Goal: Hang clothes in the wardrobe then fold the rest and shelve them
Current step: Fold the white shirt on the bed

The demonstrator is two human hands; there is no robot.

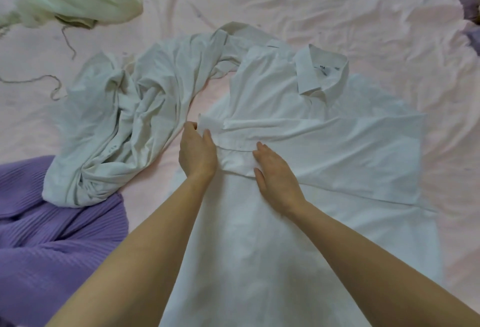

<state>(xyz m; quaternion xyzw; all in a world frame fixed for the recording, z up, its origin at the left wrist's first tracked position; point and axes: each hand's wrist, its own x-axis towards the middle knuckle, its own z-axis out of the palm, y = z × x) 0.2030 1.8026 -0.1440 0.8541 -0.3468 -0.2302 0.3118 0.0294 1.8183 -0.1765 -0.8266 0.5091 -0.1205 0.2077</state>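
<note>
Shirt point(298, 118) spread flat on the bed point(285, 9), collar away, sleeve laid across the chest for folding. Left hand point(197, 152) pinches the cuff point(211, 121) to place it. Right hand point(275, 176) lies flat with straight fingers, likely pinning the fold. Crumpled pale garment point(124, 118) waits alongside.

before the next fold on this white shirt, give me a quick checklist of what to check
1. White shirt lies flat, collar away from the person: ok.
2. Folded sleeve lies across the body: ok.
3. Left hand has a grip on the cuff: ok.
4. Right hand presses flat: ok.
5. Crumpled garment touches the shirt near the shoulder: not ok.
6. Buttons fastened: cannot tell.
</note>
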